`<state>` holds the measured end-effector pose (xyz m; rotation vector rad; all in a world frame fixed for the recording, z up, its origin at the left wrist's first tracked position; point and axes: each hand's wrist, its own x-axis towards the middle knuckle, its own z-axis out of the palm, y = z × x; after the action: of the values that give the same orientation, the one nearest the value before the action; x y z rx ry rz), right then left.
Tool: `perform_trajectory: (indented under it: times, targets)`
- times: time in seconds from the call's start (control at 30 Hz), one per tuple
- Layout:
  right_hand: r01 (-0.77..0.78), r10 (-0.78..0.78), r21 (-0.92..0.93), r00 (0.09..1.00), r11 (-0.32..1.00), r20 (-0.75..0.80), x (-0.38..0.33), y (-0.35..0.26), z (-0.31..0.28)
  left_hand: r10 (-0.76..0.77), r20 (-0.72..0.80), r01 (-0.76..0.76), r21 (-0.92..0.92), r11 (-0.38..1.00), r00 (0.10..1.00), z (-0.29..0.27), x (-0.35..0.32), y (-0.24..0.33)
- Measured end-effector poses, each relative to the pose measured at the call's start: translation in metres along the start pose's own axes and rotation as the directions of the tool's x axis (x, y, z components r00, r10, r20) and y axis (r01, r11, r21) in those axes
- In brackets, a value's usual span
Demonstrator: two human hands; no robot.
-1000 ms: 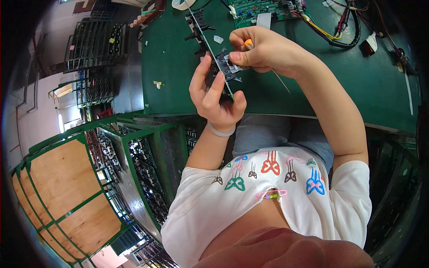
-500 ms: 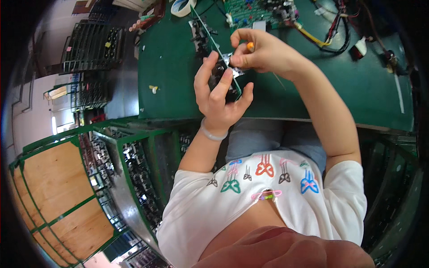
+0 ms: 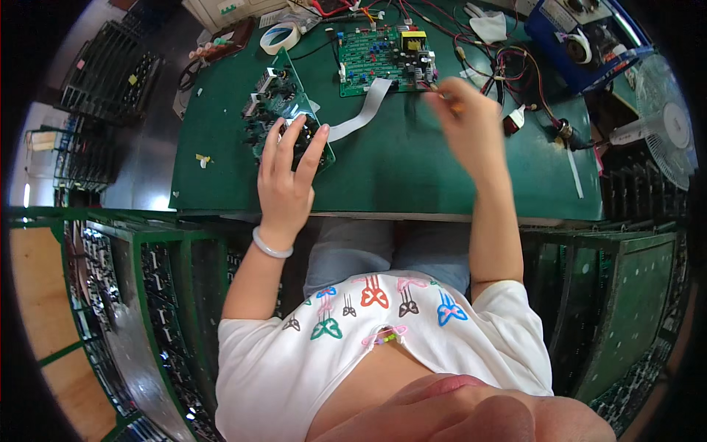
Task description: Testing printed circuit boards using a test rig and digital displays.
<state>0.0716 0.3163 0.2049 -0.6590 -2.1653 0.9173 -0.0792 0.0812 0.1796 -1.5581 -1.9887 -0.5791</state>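
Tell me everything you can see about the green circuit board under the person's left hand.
The green circuit board is a flat rectangular board, set at a slant on the green table toward its left side. Its top carries dark and pale components, small and crowded; details are too fine to tell. The left hand lies over its near end, fingers spread across the surface, so that part is hidden. A white flat ribbon cable runs from beside it to a second green board farther back.
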Motion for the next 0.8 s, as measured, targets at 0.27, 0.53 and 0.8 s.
perform_trajectory:
  times: [0.27,0.53,0.8]
  targets:
    - [-0.33,0.277,-0.609,0.943,0.721,-0.184,-0.019,0.12,-0.067,0.016,0.261,-0.051,0.131,0.99,0.965,0.025,-0.012,-0.009]
    - [-0.183,0.167,-0.624,0.982,0.76,-0.084,-0.019,0.14,-0.068,-0.035,0.259,0.073,-0.14,0.988,0.965,-0.007,-0.022,-0.005]
    - [-0.274,0.15,-0.65,0.959,0.709,-0.241,-0.026,0.075,-0.052,-0.517,-0.081,0.478,-0.28,0.832,0.852,-0.018,-0.098,-0.034]
